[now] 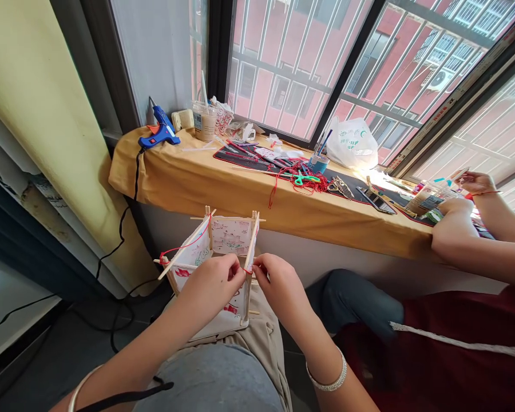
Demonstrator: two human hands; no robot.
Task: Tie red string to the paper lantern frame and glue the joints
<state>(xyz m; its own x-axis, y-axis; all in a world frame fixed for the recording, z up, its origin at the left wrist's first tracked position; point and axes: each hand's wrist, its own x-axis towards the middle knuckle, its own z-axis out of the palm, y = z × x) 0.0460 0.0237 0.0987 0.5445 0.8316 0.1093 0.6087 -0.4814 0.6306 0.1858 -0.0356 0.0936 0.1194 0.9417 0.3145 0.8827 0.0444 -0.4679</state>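
A box-shaped frame of wooden sticks (248, 297) with drawn-on paper panels (232, 236) rests on my lap, its top facing up. Red string (248, 272) passes round its near right corner post. My left hand (217, 279) is closed in a pinch at that corner, on the string's left side. From the right, my right hand (281, 280) pinches the string with thumb and forefinger. Another stretch of red string (184, 247) runs slack from the left corner to the far left post. The fingertips of my left hand are partly hidden.
On the cloth-covered ledge (175, 183) ahead lie a blue glue gun (161, 129), a drink cup (204, 121), green scissors (304, 179), tangled red yarn (321, 184), a phone (375, 200) and a plastic bag (352, 143). Another person's arms (472, 229) reach over the ledge at right.
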